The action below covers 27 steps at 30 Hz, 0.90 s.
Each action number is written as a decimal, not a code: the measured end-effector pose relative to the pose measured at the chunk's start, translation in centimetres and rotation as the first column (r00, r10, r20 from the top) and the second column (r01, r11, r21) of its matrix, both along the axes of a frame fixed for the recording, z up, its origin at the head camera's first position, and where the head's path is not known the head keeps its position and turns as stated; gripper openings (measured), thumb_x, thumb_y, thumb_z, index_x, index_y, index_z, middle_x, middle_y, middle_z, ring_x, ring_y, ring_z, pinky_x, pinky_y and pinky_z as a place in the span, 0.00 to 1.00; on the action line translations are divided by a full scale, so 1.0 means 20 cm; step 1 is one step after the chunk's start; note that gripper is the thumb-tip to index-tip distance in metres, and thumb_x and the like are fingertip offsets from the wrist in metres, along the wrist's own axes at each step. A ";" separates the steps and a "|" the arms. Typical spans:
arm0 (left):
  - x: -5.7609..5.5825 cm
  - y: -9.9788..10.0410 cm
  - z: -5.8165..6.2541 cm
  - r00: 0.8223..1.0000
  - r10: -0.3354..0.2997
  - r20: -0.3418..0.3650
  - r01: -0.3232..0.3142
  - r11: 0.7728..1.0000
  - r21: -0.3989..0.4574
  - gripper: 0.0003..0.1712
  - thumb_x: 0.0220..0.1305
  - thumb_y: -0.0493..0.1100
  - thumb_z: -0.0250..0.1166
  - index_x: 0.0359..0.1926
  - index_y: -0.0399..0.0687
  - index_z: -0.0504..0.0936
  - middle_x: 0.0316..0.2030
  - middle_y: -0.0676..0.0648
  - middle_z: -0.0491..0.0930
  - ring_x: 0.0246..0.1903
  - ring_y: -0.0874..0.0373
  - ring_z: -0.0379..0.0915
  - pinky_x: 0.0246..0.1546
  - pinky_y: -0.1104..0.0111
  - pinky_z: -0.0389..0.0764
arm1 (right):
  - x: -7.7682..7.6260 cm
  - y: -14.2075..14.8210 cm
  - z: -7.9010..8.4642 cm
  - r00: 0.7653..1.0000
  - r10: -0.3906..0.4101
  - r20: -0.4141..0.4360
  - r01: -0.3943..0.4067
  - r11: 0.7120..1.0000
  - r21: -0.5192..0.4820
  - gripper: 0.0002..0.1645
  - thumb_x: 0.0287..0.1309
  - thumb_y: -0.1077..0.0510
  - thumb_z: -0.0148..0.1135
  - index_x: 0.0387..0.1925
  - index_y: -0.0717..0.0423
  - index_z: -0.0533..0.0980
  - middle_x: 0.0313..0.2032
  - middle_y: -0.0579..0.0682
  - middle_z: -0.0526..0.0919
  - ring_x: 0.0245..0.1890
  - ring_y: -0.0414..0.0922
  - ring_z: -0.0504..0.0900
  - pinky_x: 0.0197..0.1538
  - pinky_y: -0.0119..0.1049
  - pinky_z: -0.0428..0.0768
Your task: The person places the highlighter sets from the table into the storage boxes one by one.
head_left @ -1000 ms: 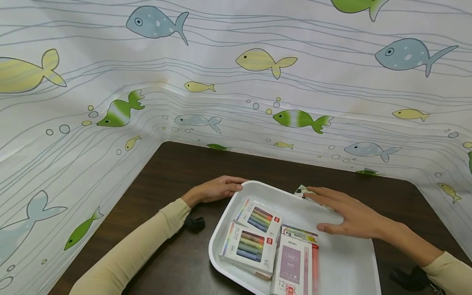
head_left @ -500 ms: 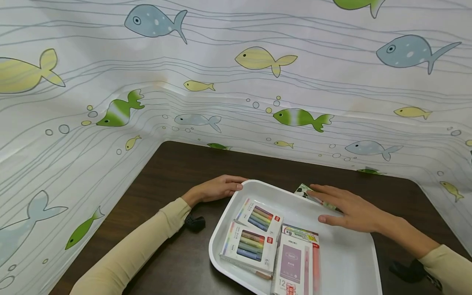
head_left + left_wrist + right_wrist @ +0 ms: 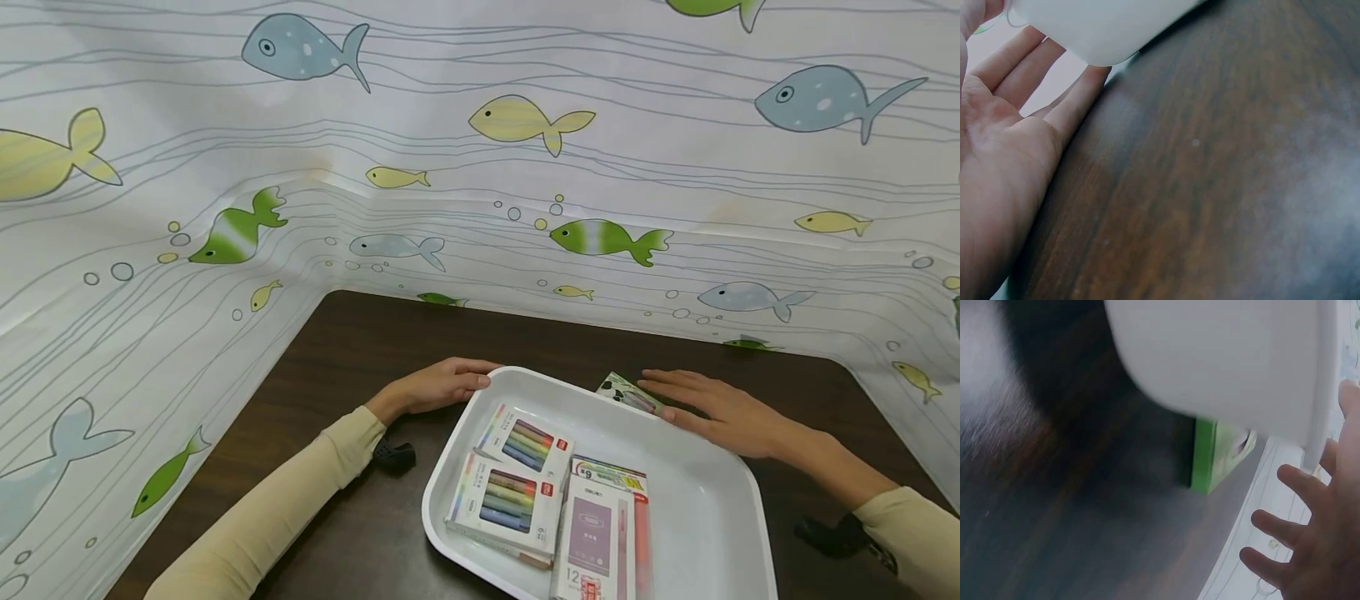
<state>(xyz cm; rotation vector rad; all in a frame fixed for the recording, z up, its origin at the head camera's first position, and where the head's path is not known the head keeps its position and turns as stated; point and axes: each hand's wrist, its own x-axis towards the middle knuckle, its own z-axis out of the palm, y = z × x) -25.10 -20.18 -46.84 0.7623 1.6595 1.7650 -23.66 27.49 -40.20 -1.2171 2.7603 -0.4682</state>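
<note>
A white tray [image 3: 708, 508] sits on the dark table in the head view. My left hand [image 3: 435, 387] holds its far left corner, thumb at the rim and fingers along the outer wall. Beyond the far rim lies a small green box [image 3: 630, 392] with a black-and-white print, partly hidden by the tray. My right hand [image 3: 727, 412] is beside that box, over the far right rim, with fingers extended. In the right wrist view the fingers [image 3: 1275, 528] are spread and apart from the green box [image 3: 1205, 456]; the thumb is near the rim.
Inside the tray are two boxes of coloured sticks [image 3: 506, 504], a white box with a purple panel [image 3: 592, 533] and a flat pack [image 3: 611, 475] under it. Fish-patterned sheeting [image 3: 450, 208] rises behind and beside the table [image 3: 360, 333].
My right hand has moved away from over the tray's inside, up and right toward its far rim, uncovering more of the green box. The left hand and tray have stayed put.
</note>
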 end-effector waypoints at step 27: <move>-0.01 0.00 -0.01 1.000 -0.019 -0.021 0.020 1.000 0.023 0.28 0.80 0.41 0.54 0.75 0.38 0.65 0.68 0.38 0.70 0.63 0.44 0.70 0.62 0.55 0.72 | -0.02 0.09 -0.20 0.981 0.180 -0.075 -0.186 0.979 -0.078 0.47 0.60 0.45 0.74 0.76 0.49 0.66 0.73 0.60 0.63 0.68 0.61 0.65 0.52 0.66 0.75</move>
